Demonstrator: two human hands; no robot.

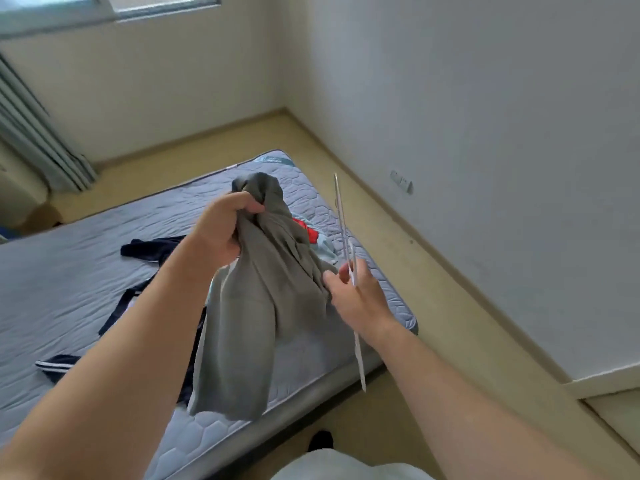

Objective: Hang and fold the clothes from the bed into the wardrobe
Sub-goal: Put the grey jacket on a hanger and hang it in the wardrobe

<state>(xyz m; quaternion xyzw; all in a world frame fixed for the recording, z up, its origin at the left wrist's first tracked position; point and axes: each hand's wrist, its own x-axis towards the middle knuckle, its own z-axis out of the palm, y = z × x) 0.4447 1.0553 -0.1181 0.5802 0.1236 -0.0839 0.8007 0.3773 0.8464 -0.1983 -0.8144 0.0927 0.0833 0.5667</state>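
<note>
Step in hand: getting a garment onto a hanger, hang part of the task, early on. Left hand (221, 226) clenched round the bunched top of a grey garment (256, 306), lifted clear of the bed (86, 271) at the top; the rest hangs down over the near right part of the mattress, and I can't tell if the lower hem touches it. Right hand (356, 296) pinches a thin white hanger (342, 216) about mid-length, seen edge-on (hook not readable), just right of the garment, the fingers near the cloth.

Still lying on the bed: navy clothes (149, 249) with white stripes to the left and behind the grey piece, a red item (306, 230) and a pale blue item (325, 249) on the far right side. Wardrobe not in view.

Next move, my judgement: neck opening needs finding and spreading, since the top is wadded in the fist, then one hanger arm fed in and the shoulders settled. Risk: the bunched fabric snags or slips off one arm. Most of the clothes remain, so the task is far from done
</note>
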